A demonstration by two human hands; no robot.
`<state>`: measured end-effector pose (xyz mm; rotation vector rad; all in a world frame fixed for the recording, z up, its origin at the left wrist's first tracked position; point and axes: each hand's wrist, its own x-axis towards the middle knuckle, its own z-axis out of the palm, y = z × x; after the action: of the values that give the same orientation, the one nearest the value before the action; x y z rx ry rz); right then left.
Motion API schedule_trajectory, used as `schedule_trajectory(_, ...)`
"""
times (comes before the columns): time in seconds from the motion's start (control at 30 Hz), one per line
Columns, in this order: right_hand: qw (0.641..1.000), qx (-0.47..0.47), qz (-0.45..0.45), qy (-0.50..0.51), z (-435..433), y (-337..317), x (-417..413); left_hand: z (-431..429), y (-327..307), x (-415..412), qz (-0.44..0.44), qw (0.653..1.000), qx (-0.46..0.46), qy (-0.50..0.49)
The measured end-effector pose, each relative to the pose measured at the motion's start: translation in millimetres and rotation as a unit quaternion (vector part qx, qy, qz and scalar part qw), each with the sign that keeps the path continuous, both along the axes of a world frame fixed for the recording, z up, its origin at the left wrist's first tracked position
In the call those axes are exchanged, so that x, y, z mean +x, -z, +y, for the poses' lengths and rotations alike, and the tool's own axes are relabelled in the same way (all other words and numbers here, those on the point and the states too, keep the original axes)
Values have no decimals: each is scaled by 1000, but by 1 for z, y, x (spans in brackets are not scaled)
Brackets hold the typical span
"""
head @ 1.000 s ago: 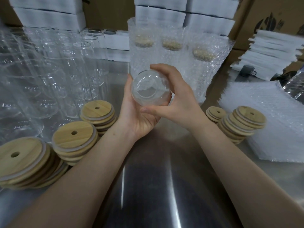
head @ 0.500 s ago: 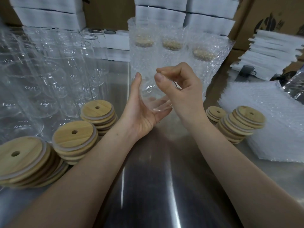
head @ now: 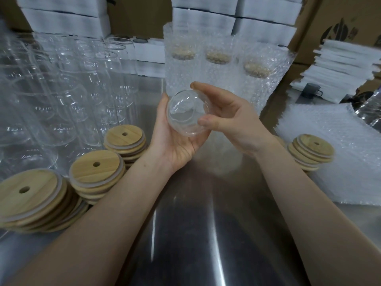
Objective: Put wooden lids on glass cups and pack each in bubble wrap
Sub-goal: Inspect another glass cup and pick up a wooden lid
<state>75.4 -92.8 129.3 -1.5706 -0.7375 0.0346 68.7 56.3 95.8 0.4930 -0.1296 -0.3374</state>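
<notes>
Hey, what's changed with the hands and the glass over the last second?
Half a second ago the right hand had come off the glass cup, fingers curled. Now its thumb and fingers grip the cup again. The left hand kept cradling the cup from below throughout. The wooden lid stacks and the wrapped cups have not moved.

Steel table (head: 206,244), white boxes (head: 202,19) (stacked), grey mug (head: 311,90), cardboard cartons (head: 329,21).
</notes>
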Motion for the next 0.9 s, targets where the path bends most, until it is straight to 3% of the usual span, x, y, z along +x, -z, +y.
schedule_trajectory(0.27,983,-76,-115,118,13,3,-6,0,2,2,-27,999,23,7)
schedule_trajectory(0.67,959,22,-159,231,24,9,-10,-6,2,0,-52,997,57,10)
schedule_trajectory(0.9,958,51,-118,257,21,11,-4,-5,4,1,-47,982,174,-47)
